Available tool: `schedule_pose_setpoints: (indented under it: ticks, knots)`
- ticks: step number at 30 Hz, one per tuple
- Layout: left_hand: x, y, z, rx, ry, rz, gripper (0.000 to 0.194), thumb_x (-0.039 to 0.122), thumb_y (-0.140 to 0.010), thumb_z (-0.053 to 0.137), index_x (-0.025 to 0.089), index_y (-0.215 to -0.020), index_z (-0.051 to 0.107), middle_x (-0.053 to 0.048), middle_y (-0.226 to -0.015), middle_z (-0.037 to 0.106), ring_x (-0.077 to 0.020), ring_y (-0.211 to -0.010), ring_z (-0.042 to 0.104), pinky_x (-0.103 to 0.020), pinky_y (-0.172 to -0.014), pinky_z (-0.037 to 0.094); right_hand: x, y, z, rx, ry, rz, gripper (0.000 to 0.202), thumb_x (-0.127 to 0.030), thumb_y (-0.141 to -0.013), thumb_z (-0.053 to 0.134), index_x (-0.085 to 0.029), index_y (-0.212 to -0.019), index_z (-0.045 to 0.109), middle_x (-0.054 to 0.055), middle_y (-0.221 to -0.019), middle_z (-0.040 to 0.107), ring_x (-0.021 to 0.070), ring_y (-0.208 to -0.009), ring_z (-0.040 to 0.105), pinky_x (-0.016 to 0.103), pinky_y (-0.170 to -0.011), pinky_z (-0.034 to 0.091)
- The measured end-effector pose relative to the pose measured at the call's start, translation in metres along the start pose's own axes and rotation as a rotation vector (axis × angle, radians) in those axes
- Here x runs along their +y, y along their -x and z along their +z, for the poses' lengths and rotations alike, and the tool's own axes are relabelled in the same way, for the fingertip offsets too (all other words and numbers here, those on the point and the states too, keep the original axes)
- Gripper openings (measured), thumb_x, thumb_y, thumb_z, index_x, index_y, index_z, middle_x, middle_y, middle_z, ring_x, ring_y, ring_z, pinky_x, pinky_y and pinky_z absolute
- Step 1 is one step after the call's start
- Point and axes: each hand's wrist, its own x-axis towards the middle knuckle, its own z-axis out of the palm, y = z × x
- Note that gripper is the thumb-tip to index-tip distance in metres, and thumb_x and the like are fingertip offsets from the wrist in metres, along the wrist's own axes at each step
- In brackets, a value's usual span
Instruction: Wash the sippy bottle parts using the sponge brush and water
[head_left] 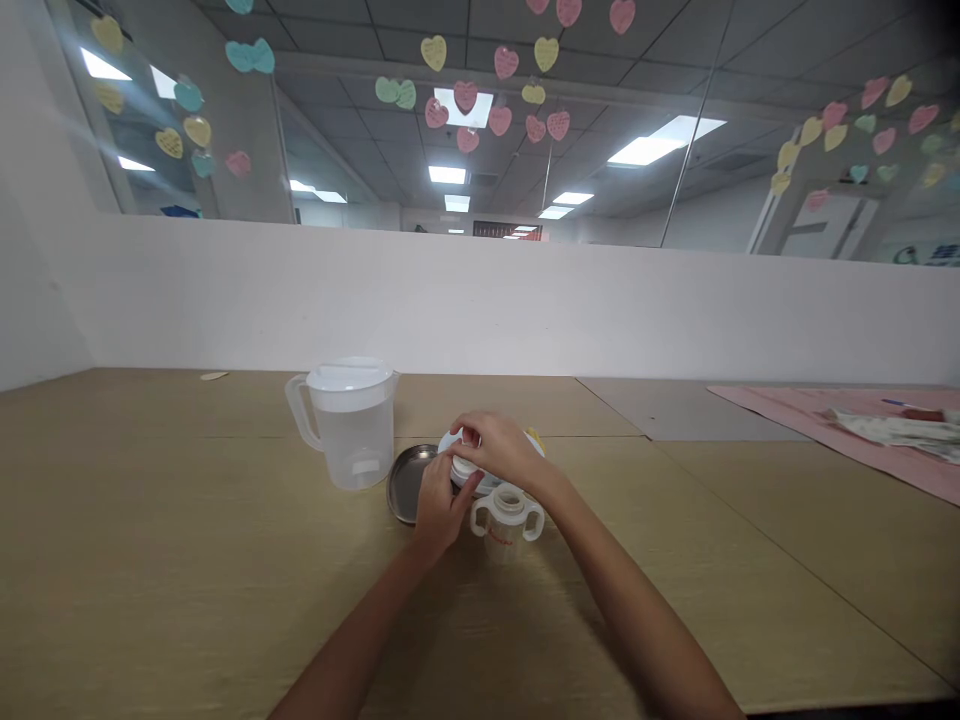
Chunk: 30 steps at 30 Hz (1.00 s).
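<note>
In the head view, my left hand (442, 500) is closed around the side of a small white round piece (463, 468), perhaps a cap or lid. From above, my right hand (501, 448) reaches over it with bent fingers that meet the same piece. My fingers cover most of it, so its exact kind does not show. Just below my right wrist stands a clear two-handled baby bottle (504, 530), upright, its neck uncovered. Partly hidden behind my hands lies a pale, rounded object (491, 484) with a yellow bit at its far right.
A lidded translucent pitcher (358, 435) stands to the left. Between it and my hands sits a shiny metal tray (409, 485). A flat wooden piece (214, 376) lies by the wall. Far right, a pink cloth (795, 420) bears a patterned cloth and a pen.
</note>
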Motion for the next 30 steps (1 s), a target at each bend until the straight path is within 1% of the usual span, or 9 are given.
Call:
schedule_pose_setpoints:
  ticks: [4, 6, 8, 9, 11, 17, 22, 26, 30]
  knots:
    - [-0.002, 0.000, 0.001, 0.054, 0.043, -0.001, 0.040, 0.042, -0.087, 0.045, 0.017, -0.118, 0.048, -0.011, -0.114, 0.058, -0.0230, -0.107, 0.053, -0.037, -0.092, 0.040, 0.001, 0.003, 0.000, -0.041, 0.097, 0.036, 0.041, -0.053, -0.080, 0.052, -0.020, -0.103, 0.059, 0.006, -0.095, 0.063, 0.0163, -0.084, 0.057, 0.025, -0.068, 0.037]
    - [-0.003, 0.001, 0.002, 0.069, 0.064, 0.016, 0.042, 0.041, -0.087, 0.044, 0.017, -0.121, 0.046, -0.012, -0.117, 0.057, -0.0229, -0.111, 0.051, -0.038, -0.094, 0.039, 0.004, 0.005, 0.002, -0.144, 0.166, 0.073, 0.052, -0.060, -0.079, 0.048, -0.019, -0.109, 0.057, 0.008, -0.098, 0.064, 0.0192, -0.086, 0.058, 0.026, -0.068, 0.037]
    - [-0.003, 0.002, 0.002, 0.069, 0.070, 0.033, 0.043, 0.041, -0.088, 0.043, 0.017, -0.124, 0.044, -0.012, -0.120, 0.055, -0.0231, -0.112, 0.051, -0.039, -0.096, 0.038, 0.007, 0.006, 0.003, -0.265, 0.213, 0.097, 0.057, -0.064, -0.080, 0.042, -0.017, -0.109, 0.058, 0.010, -0.094, 0.065, 0.0205, -0.084, 0.059, 0.026, -0.066, 0.036]
    - [-0.003, 0.002, 0.001, 0.065, 0.066, 0.038, 0.043, 0.041, -0.088, 0.043, 0.018, -0.125, 0.043, -0.012, -0.121, 0.055, -0.0232, -0.113, 0.050, -0.040, -0.096, 0.038, 0.008, 0.006, 0.004, -0.308, 0.227, 0.099, 0.058, -0.064, -0.081, 0.038, -0.017, -0.106, 0.060, 0.010, -0.091, 0.066, 0.0207, -0.082, 0.059, 0.026, -0.065, 0.036]
    - [-0.001, 0.002, -0.001, 0.052, 0.051, 0.039, 0.042, 0.040, -0.088, 0.042, 0.019, -0.124, 0.044, -0.012, -0.121, 0.055, -0.0235, -0.113, 0.050, -0.041, -0.096, 0.038, 0.010, 0.005, 0.004, -0.335, 0.227, 0.071, 0.057, -0.062, -0.085, 0.033, -0.016, -0.099, 0.063, 0.010, -0.084, 0.067, 0.0202, -0.079, 0.059, 0.025, -0.064, 0.035]
    - [0.008, 0.003, -0.007, 0.002, 0.047, 0.044, 0.036, 0.039, -0.089, 0.039, 0.018, -0.118, 0.045, -0.012, -0.114, 0.058, -0.0233, -0.108, 0.053, -0.039, -0.092, 0.042, 0.010, 0.004, -0.002, -0.309, 0.151, -0.074, 0.055, -0.054, -0.091, 0.025, -0.017, -0.076, 0.063, 0.008, -0.074, 0.064, 0.0163, -0.069, 0.055, 0.024, -0.062, 0.032]
    - [0.007, 0.006, -0.006, 0.006, 0.039, 0.063, 0.037, 0.039, -0.090, 0.039, 0.017, -0.118, 0.045, -0.013, -0.113, 0.059, -0.0229, -0.106, 0.055, -0.037, -0.090, 0.043, 0.010, 0.006, -0.007, -0.353, 0.061, 0.003, 0.061, -0.058, -0.089, 0.021, -0.017, -0.055, 0.049, 0.002, -0.056, 0.051, 0.0106, -0.053, 0.041, 0.023, -0.053, 0.028]
    - [0.003, 0.008, -0.003, 0.007, 0.033, 0.081, 0.041, 0.040, -0.090, 0.038, 0.016, -0.123, 0.043, -0.013, -0.119, 0.057, -0.0226, -0.112, 0.052, -0.037, -0.093, 0.042, 0.011, 0.006, -0.010, -0.379, -0.002, 0.026, 0.060, -0.060, -0.088, 0.021, -0.017, -0.051, 0.042, -0.001, -0.052, 0.043, 0.0090, -0.051, 0.036, 0.023, -0.052, 0.026]
    - [0.003, 0.008, -0.002, 0.002, 0.048, 0.087, 0.043, 0.041, -0.091, 0.037, 0.014, -0.125, 0.041, -0.013, -0.120, 0.056, -0.0224, -0.113, 0.051, -0.037, -0.095, 0.040, 0.014, 0.006, -0.011, -0.388, -0.066, 0.039, 0.060, -0.061, -0.087, 0.024, -0.017, -0.048, 0.039, -0.002, -0.047, 0.042, 0.0087, -0.048, 0.036, 0.023, -0.051, 0.027]
